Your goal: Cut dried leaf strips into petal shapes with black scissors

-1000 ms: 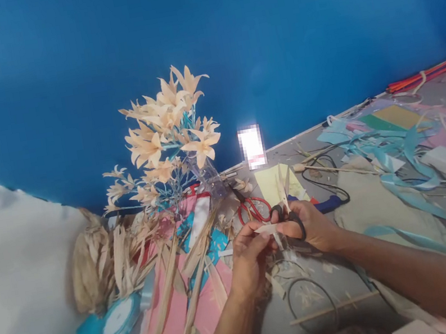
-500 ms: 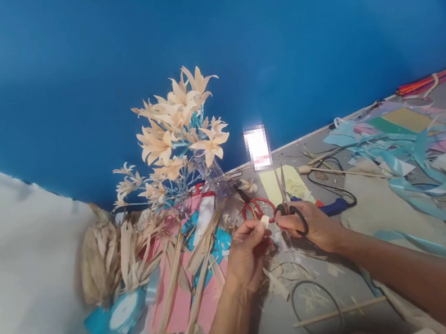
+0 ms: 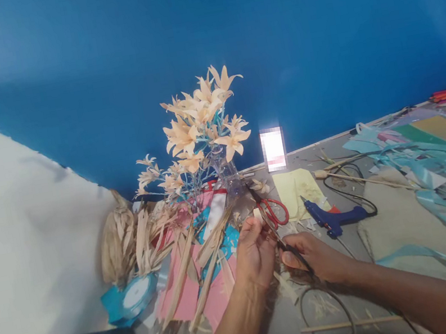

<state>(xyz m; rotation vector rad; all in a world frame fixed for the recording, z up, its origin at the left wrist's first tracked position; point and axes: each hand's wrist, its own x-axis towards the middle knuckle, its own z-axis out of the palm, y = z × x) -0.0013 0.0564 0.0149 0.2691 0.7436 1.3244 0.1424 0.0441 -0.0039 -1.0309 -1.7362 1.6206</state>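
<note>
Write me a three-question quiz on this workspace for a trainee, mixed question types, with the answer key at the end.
1. Which of the person's hands holds the black-handled scissors?
2. True or false: the blue glue gun lies to the right of the red-handled scissors as the camera sees them.
3. Choose one. The left hand pinches:
A) a roll of ribbon
B) a small pale piece
C) a flower stem

Key:
1. The right hand.
2. True.
3. B.
</note>
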